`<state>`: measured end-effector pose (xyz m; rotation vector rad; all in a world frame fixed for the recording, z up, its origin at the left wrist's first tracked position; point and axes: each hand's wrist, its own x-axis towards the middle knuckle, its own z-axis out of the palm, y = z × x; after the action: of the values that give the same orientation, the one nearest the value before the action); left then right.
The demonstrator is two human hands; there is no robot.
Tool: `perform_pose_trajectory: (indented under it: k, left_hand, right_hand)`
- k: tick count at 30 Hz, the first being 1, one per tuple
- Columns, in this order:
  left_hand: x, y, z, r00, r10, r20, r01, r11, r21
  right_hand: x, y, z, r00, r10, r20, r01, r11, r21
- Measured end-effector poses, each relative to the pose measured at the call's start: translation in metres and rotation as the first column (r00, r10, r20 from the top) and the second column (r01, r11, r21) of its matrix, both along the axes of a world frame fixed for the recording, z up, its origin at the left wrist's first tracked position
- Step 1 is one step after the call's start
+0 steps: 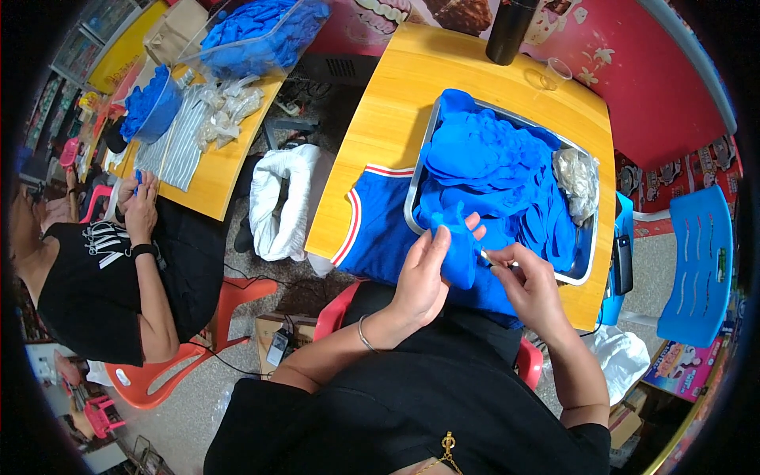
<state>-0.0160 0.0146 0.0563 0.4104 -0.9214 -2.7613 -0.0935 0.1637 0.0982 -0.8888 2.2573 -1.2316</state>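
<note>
A blue, thin, soft piece like fabric (459, 260) is gripped between the thumb and fingers of my left hand (422, 283). My right hand (526, 290) is closed in a pinch on a small slim tool (485, 257), its tip at the blue piece's right edge; the tool's kind is too small to make out. Just beyond both hands, a metal tray (592, 247) holds a heap of blue petal-shaped pieces (495, 154). A crumpled clear plastic bag (578, 184) lies at the tray's right side. Under the tray spreads a blue garment (380, 207) with red-and-white trim.
The wooden table (412, 63) carries a black bottle (511, 33) and a clear cup (556, 73) at its far end. At left, a co-worker (103, 269) sits by another table with a blue basin (150, 107). A white sack (281, 202) stands between the tables; a blue chair (697, 265) is at right.
</note>
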Motion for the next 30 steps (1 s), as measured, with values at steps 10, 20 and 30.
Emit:
perform_pose_trajectory:
  k: [10,20,30]
  left_hand:
    - [-0.003,-0.007,0.016,0.991,-0.132,-0.03,0.135,0.944,0.302]
    - [-0.015,0.003,0.012,0.961,-0.275,0.041,0.234,0.878,0.417]
    - [-0.015,-0.001,0.012,0.973,-0.229,-0.031,0.224,0.904,0.365]
  right_hand:
    - [-0.018,0.0,0.048,0.953,0.091,-0.29,-0.046,0.986,0.159]
    - [-0.036,0.01,0.057,0.796,0.32,-0.514,-0.091,0.903,0.421]
    - [-0.031,0.02,0.066,0.836,0.231,-0.499,-0.074,0.947,0.314]
